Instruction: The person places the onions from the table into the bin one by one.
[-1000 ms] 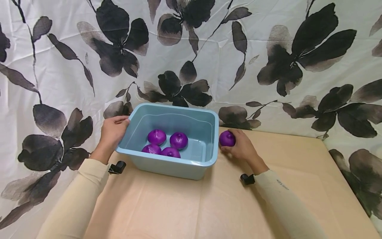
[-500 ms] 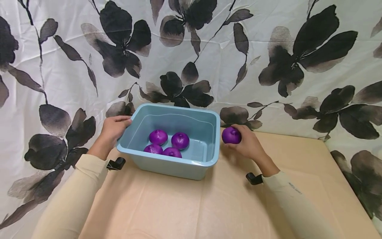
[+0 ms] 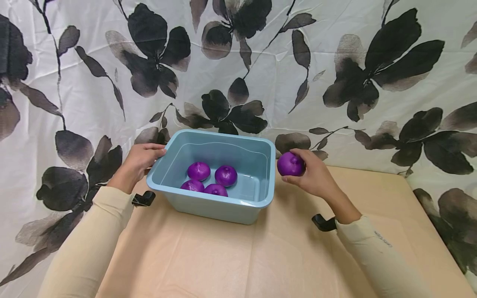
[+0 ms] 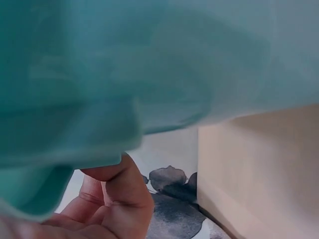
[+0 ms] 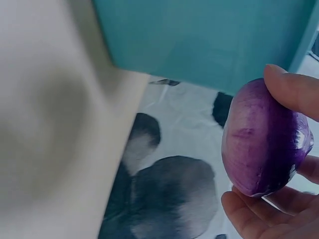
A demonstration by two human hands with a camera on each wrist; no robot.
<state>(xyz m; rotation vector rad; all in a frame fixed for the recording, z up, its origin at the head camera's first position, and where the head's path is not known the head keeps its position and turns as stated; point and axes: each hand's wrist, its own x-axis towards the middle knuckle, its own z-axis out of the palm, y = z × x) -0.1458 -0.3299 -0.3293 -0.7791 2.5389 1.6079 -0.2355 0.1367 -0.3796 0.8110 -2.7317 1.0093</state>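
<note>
A light blue plastic basin stands on the table, with several purple onions inside. At its left end my left hand grips the rim, thumb on top. The left wrist view shows curled fingers tucked under the basin's lip. To the right of the basin, my right hand holds another purple onion between thumb and fingers, raised above the table close to the rim. Seen from the right wrist, this onion is glossy, with a paler side.
A tan covering lies over the table. Directly behind it hangs a white cloth with dark flowers, close to the basin's back rim. A small black camera mount sits on the right wrist, and another on the left.
My right hand has lifted the onion up from the table beside the basin and a little to the right. The left hand stays on the rim, and the basin's onions lie as before.
</note>
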